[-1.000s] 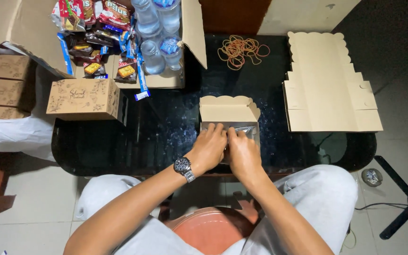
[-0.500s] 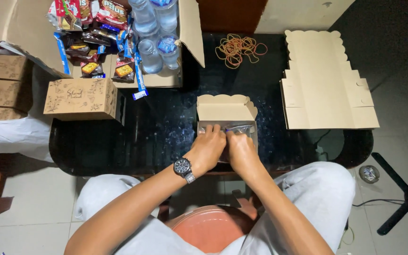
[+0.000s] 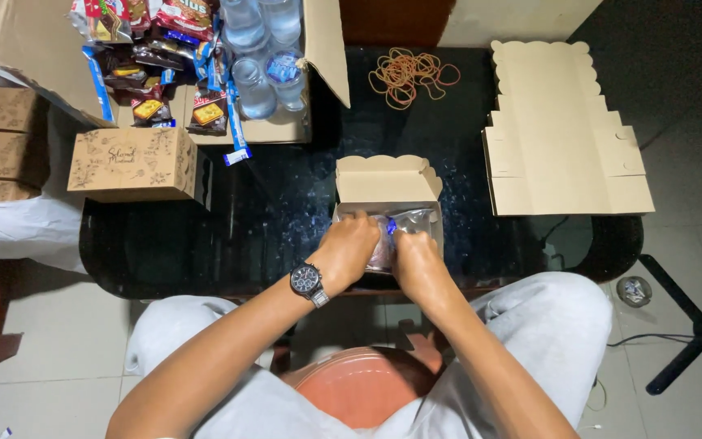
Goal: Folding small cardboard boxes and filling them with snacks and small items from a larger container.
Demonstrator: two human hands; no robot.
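head view, left to right: closed printed box sits finished beside the snack carton; left hand and right hand pinch clear-wrapped items inside the open small box, lid not yet shut; flat box blanks remain unfolded.

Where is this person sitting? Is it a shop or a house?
Probably a room at home, used for packing snack boxes. The person sits at a dark glass table on a tiled floor, with a big carton of snacks and water cups, flat unfolded boxes and rubber bands around.
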